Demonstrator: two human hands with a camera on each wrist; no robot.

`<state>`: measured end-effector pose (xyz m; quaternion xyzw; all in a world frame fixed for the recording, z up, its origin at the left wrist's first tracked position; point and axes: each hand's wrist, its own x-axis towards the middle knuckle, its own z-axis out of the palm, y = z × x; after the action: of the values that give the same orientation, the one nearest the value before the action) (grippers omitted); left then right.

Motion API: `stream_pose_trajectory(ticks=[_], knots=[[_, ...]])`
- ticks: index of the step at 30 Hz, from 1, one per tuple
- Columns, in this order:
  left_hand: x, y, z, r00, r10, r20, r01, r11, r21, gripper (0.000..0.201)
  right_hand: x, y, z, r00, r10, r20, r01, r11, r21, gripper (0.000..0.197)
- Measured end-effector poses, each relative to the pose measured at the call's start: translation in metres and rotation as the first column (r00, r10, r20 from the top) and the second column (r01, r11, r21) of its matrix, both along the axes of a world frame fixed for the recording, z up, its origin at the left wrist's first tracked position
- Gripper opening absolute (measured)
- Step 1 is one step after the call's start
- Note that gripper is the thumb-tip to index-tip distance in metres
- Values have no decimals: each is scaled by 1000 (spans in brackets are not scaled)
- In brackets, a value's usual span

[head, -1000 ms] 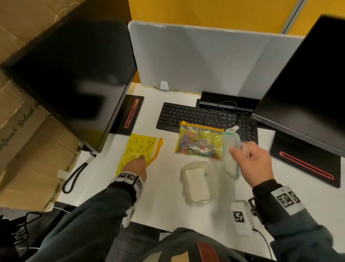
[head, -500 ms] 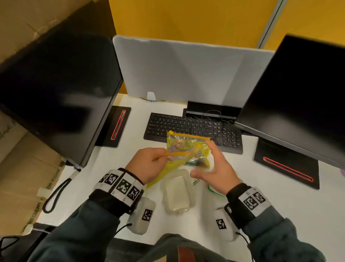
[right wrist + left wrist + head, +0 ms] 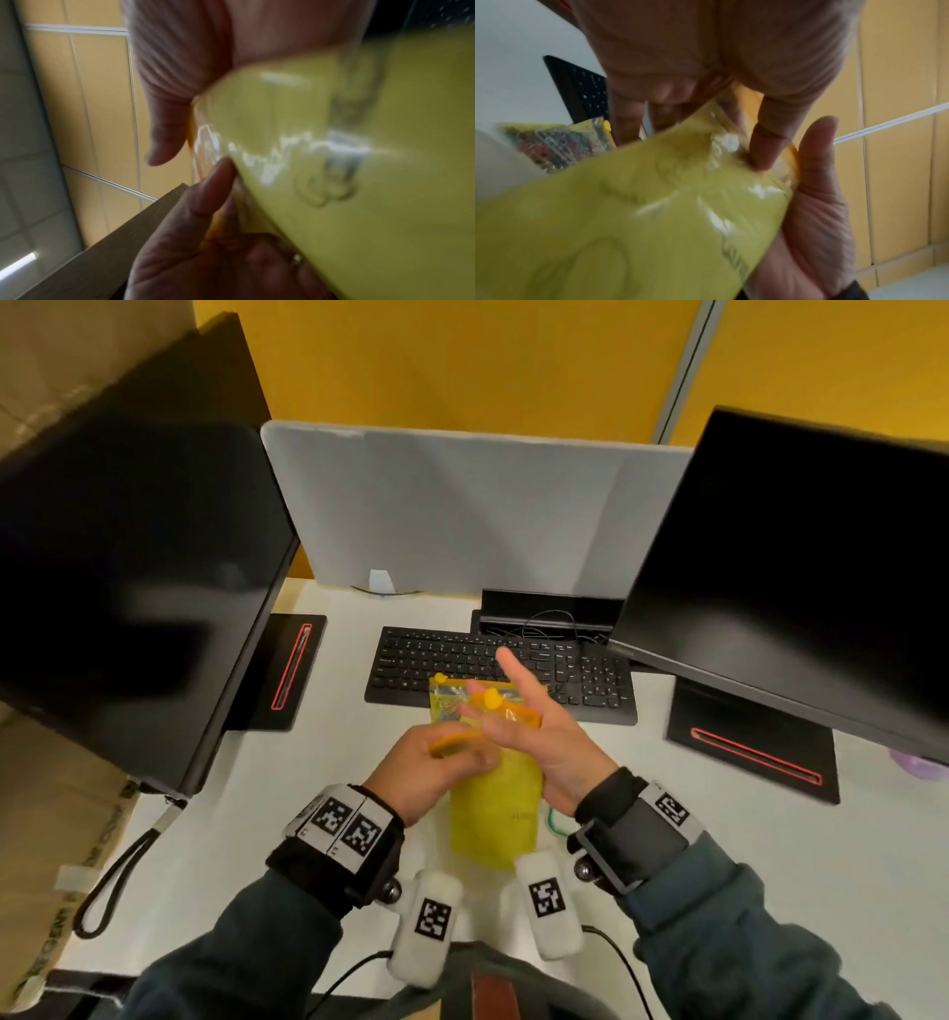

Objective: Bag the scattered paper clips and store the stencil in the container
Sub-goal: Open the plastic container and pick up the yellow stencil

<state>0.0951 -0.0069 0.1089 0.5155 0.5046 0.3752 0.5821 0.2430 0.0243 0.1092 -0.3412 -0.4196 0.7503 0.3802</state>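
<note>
1. Right now I have both hands raised over the white bench (image 3: 719, 839), just in front of the black keyboard (image 3: 452, 660), with a yellow zip bag (image 3: 495, 814) held between them.
2. My left hand (image 3: 426, 773) has its fingers curled round the bag's orange zip strip at the top edge; in the left wrist view the fingertips (image 3: 765, 146) press into the yellow plastic just under that strip.
3. My right hand (image 3: 534, 737) lies against the bag's right side with the fingers mostly straight and spread, the index finger pointing up over the keyboard; the orange strip crosses its palm, and the thumb side is too blurred for me to say whether it pinches the strip.
4. The yellow zip bag hangs lengthwise from the hands, its lower end down toward my body between the two white tagged wrist units.
5. A second bag (image 3: 449, 701), clear-fronted and full of coloured paper clips (image 3: 559, 142), lies flat on the bench behind the hands, its far edge touching the keyboard.
6. A green loop (image 3: 557, 821) lies on the bench just beside my right wrist.
7. Two dark monitors stand left and right of the keyboard, with a grey divider panel behind.
</note>
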Motion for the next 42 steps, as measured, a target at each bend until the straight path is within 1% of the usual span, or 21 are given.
stream_pose_trajectory(ticks=[2,4,5,8,9,11,14,16,18,20,21,23,25,27,30,31,34,36,39,40,42], knots=[[-4,4,1,995,98,-2,-98,995,26,28,6,2,-6,1000,3,11,-3,1000,-19,123],[-8,7,-1,979,200,-50,-198,979,43,23,12,1,-13,999,18,33,-17,999,-31,112],[-8,7,-2,969,234,-76,-231,972,53,22,14,-1,-17,995,43,88,-42,999,-10,97],[-8,7,-4,959,273,-83,-267,961,75,27,13,-7,-23,953,70,295,-97,993,75,32],[-8,7,-6,953,288,-94,-281,957,77,30,12,-8,-24,942,74,327,-106,991,79,23],[-8,8,-6,937,332,-110,-324,943,78,20,10,-9,-25,929,87,359,-120,990,70,18],[-7,7,-4,907,390,-157,-382,921,80,33,9,-9,-25,908,130,399,-157,987,36,26],[-7,8,-5,894,401,-197,-398,916,58,40,9,-11,-26,924,163,345,-156,987,-47,35],[-6,6,-7,913,349,-210,-351,936,31,31,7,-11,-28,963,151,223,-121,982,-142,40],[-3,2,-7,949,268,-165,-265,963,37,13,5,-10,-31,971,92,221,-58,986,-155,36],[-1,0,-7,963,223,-148,-221,975,33,22,4,-10,-32,965,48,258,-12,990,-141,31],[-2,-3,-10,982,172,-78,-175,984,-40,60,5,-9,-35,963,7,269,38,986,-161,34],[-8,-3,-14,976,216,-41,-219,968,-120,87,9,-8,-41,989,46,141,-13,974,-228,45],[-16,-2,-16,953,300,-42,-303,940,-158,95,11,-9,-43,997,80,14,-73,958,-276,50],[-23,-3,-19,952,305,40,-295,943,-156,69,10,-10,-45,998,61,-19,-64,960,-273,41],[-22,-5,-19,961,276,36,-269,954,-134,57,9,-9,-45,999,31,16,-25,957,-290,46],[-14,-14,-15,976,206,-77,-214,969,-123,31,8,-5,-52,989,-70,134,110,942,-317,56],[-11,-22,-16,979,166,-123,-190,957,-220,30,7,-3,-60,972,-80,219,142,949,-282,55],[-14,-29,-18,984,175,-18,-165,880,-445,31,4,-6,-65,921,-85,381,153,977,-151,57],[-16,-30,-20,981,193,-15,-177,864,-472,33,3,-8,-65,901,-116,419,174,979,-102,57],[-20,-29,-27,972,205,-110,-233,850,-472,35,0,-15,-67,865,-198,462,233,972,-19,59]])
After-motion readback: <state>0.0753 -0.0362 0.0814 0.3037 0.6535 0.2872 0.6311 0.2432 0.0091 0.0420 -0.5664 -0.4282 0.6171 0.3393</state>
